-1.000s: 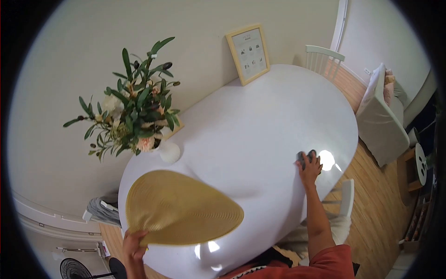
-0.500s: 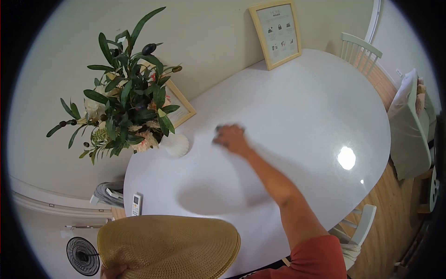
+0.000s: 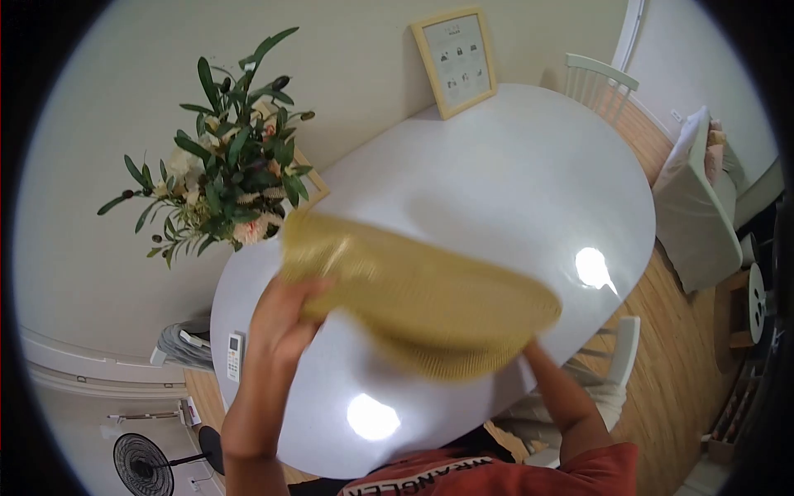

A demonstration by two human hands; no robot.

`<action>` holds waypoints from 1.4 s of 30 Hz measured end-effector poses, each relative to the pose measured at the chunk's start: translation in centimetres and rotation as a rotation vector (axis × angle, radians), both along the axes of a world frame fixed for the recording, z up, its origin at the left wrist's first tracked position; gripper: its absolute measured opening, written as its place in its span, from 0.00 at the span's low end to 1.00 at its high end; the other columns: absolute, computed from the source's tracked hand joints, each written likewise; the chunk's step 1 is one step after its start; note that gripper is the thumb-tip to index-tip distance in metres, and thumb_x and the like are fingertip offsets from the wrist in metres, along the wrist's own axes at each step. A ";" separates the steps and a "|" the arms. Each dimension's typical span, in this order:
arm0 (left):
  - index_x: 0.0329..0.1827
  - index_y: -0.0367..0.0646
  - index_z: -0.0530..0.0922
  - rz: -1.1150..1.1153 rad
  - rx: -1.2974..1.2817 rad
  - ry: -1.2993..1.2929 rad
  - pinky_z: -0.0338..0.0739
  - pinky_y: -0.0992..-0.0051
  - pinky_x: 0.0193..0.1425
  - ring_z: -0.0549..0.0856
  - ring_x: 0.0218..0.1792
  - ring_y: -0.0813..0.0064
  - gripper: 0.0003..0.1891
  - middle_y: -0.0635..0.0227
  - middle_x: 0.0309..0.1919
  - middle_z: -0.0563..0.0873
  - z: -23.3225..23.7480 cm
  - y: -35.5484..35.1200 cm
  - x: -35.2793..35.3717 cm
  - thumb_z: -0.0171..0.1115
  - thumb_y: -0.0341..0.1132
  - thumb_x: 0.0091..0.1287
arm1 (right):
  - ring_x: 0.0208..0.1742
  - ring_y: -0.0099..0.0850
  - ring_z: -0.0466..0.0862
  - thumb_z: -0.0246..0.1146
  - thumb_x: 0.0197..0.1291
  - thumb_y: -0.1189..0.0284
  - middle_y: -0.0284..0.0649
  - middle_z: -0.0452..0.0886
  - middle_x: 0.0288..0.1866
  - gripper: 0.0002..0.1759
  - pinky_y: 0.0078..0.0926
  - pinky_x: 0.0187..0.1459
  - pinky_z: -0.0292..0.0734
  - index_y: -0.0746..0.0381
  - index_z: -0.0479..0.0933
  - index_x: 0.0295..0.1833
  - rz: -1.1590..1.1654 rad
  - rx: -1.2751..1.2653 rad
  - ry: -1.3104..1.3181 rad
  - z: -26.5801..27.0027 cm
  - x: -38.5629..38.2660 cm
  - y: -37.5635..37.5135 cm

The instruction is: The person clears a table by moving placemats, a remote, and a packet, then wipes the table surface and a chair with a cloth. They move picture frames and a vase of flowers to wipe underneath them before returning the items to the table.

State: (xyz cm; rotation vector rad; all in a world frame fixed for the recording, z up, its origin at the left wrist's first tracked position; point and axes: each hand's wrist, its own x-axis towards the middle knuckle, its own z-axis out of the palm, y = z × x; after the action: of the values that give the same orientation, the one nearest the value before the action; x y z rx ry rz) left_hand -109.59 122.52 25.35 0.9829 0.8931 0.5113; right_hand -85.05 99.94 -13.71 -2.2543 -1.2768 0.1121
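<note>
The straw-yellow woven oval placemats [image 3: 422, 302], blurred, hang over the glossy white oval surface [image 3: 513, 174], not yet laid down. The left hand [image 3: 285, 318] grips their edge; the right hand is probably hidden underneath, its grip untellable.

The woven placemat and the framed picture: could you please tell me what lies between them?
Head view: only bare white table lies between the woven placemat and the framed picture.
</note>
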 end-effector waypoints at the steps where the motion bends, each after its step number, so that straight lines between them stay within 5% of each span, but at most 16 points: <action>1: 0.50 0.34 0.74 0.055 -0.064 -0.038 0.79 0.77 0.46 0.81 0.42 0.72 0.13 0.63 0.42 0.80 -1.0 0.6 2.7 0.57 0.21 0.62 | 0.54 0.46 0.75 0.61 0.53 0.68 0.44 0.79 0.49 0.14 0.44 0.60 0.63 0.55 0.80 0.47 -0.164 0.059 -0.046 0.2 4.0 -2.1; 4: 0.52 0.26 0.69 -0.076 -0.087 -0.253 0.81 0.66 0.58 0.80 0.49 0.61 0.13 0.53 0.49 0.76 -2.1 1.8 10.0 0.52 0.18 0.64 | 0.58 0.46 0.72 0.63 0.50 0.73 0.43 0.75 0.57 0.19 0.44 0.64 0.60 0.50 0.80 0.50 -0.558 0.196 -0.154 7.4 9.2 -8.3; 6: 0.52 0.22 0.67 -0.121 -0.119 -0.417 0.79 0.61 0.61 0.79 0.52 0.56 0.13 0.48 0.49 0.75 -2.6 2.8 13.6 0.48 0.16 0.64 | 0.60 0.48 0.72 0.63 0.50 0.76 0.46 0.75 0.57 0.22 0.42 0.60 0.67 0.52 0.79 0.53 -0.706 0.080 -0.371 6.9 8.6 -11.0; 8: 0.52 0.21 0.66 -0.136 -0.127 -0.492 0.78 0.59 0.63 0.79 0.53 0.53 0.13 0.47 0.48 0.75 -4.7 3.6 15.3 0.46 0.15 0.64 | 0.56 0.48 0.74 0.63 0.48 0.79 0.47 0.75 0.57 0.25 0.44 0.58 0.67 0.51 0.79 0.55 -0.637 0.096 -0.329 6.9 4.5 -10.7; 10: 0.49 0.23 0.68 -0.021 -0.098 -0.603 0.85 0.70 0.47 0.83 0.42 0.60 0.11 0.50 0.43 0.78 -7.7 4.8 16.3 0.48 0.17 0.64 | 0.62 0.44 0.70 0.66 0.47 0.74 0.41 0.73 0.60 0.27 0.47 0.61 0.63 0.46 0.77 0.56 -0.363 0.170 -0.431 6.0 -1.1 -9.4; 11: 0.47 0.28 0.71 -0.007 -0.060 -0.534 0.79 0.78 0.26 0.82 0.31 0.69 0.10 0.57 0.37 0.80 -10.2 5.6 15.8 0.51 0.19 0.64 | 0.62 0.45 0.70 0.66 0.47 0.74 0.41 0.72 0.60 0.28 0.49 0.61 0.62 0.45 0.76 0.58 -0.299 0.139 -0.268 7.0 -5.1 -8.1; 13: 0.53 0.33 0.71 0.018 -0.056 -0.518 0.80 0.74 0.46 0.82 0.47 0.70 0.14 0.62 0.46 0.80 -14.6 5.6 13.9 0.55 0.19 0.64 | 0.65 0.45 0.66 0.67 0.46 0.73 0.39 0.68 0.63 0.30 0.53 0.64 0.57 0.43 0.75 0.59 -0.142 0.140 -0.253 6.4 -12.2 -6.3; 20: 0.54 0.32 0.72 0.185 -0.113 -0.399 0.80 0.70 0.52 0.82 0.48 0.68 0.14 0.59 0.50 0.80 -31.5 4.8 6.0 0.53 0.18 0.65 | 0.65 0.45 0.66 0.68 0.52 0.60 0.40 0.71 0.59 0.24 0.53 0.67 0.51 0.47 0.76 0.57 0.076 -0.093 0.038 13.1 -20.8 -2.5; 24: 0.51 0.32 0.73 0.262 -0.218 -0.328 0.80 0.69 0.50 0.83 0.45 0.67 0.12 0.60 0.47 0.81 -32.9 4.8 5.6 0.53 0.17 0.64 | 0.43 0.42 0.80 0.64 0.59 0.51 0.44 0.78 0.49 0.31 0.40 0.45 0.77 0.66 0.72 0.55 -0.541 0.469 1.040 11.3 -13.6 3.7; 26: 0.50 0.32 0.73 0.279 -0.198 -0.324 0.80 0.69 0.49 0.83 0.44 0.67 0.12 0.60 0.46 0.82 -32.5 4.8 5.5 0.53 0.17 0.64 | 0.44 0.45 0.81 0.64 0.62 0.55 0.54 0.77 0.47 0.34 0.43 0.43 0.82 0.73 0.65 0.58 -0.596 0.480 1.464 9.0 -9.4 6.8; 29: 0.50 0.33 0.73 0.337 -0.242 -0.246 0.81 0.69 0.47 0.83 0.42 0.68 0.12 0.60 0.44 0.82 -31.1 5.1 6.1 0.54 0.16 0.63 | 0.43 0.46 0.82 0.63 0.62 0.59 0.57 0.77 0.46 0.32 0.50 0.45 0.82 0.75 0.64 0.58 -0.651 0.396 1.851 11.8 -8.9 11.3; 32: 0.49 0.33 0.73 0.339 -0.236 -0.260 0.81 0.70 0.45 0.83 0.42 0.68 0.13 0.60 0.43 0.82 -30.7 5.9 6.2 0.54 0.16 0.62 | 0.42 0.47 0.82 0.63 0.63 0.61 0.56 0.77 0.47 0.28 0.54 0.45 0.82 0.74 0.65 0.56 -0.667 0.649 1.835 11.5 -10.3 13.6; 34: 0.53 0.32 0.73 0.303 -0.266 -0.141 0.81 0.68 0.49 0.84 0.45 0.65 0.15 0.58 0.47 0.82 -30.4 6.3 5.6 0.55 0.17 0.63 | 0.40 0.43 0.82 0.65 0.61 0.65 0.51 0.78 0.46 0.24 0.47 0.41 0.83 0.70 0.67 0.55 -0.676 0.872 1.857 9.2 -10.3 14.2; 36: 0.54 0.33 0.73 0.288 -0.275 -0.178 0.81 0.68 0.50 0.84 0.45 0.64 0.16 0.58 0.47 0.82 -31.1 6.2 5.1 0.55 0.17 0.63 | 0.38 0.35 0.82 0.65 0.60 0.74 0.44 0.79 0.44 0.18 0.35 0.38 0.82 0.66 0.69 0.53 -0.847 1.035 1.560 8.0 -9.3 14.0; 40: 0.54 0.33 0.73 0.196 -0.267 -0.228 0.80 0.68 0.51 0.83 0.45 0.62 0.16 0.58 0.48 0.82 -33.3 5.8 3.4 0.57 0.18 0.63 | 0.36 0.27 0.81 0.62 0.58 0.82 0.39 0.79 0.43 0.15 0.25 0.37 0.78 0.64 0.70 0.51 -0.825 1.055 1.225 5.8 -8.5 13.2; 42: 0.59 0.32 0.67 0.321 -0.037 0.057 0.75 0.66 0.57 0.78 0.54 0.60 0.28 0.54 0.54 0.76 -31.2 6.7 2.4 0.69 0.27 0.56 | 0.37 0.25 0.79 0.59 0.58 0.86 0.38 0.78 0.43 0.15 0.22 0.40 0.76 0.64 0.70 0.50 -0.729 1.042 1.085 6.3 -8.8 12.8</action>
State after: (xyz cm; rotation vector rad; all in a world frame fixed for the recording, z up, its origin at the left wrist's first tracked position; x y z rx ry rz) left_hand -107.14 129.24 -5.81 0.8267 1.1156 0.7380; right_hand -93.82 112.78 -7.41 -1.2168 0.1370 0.2652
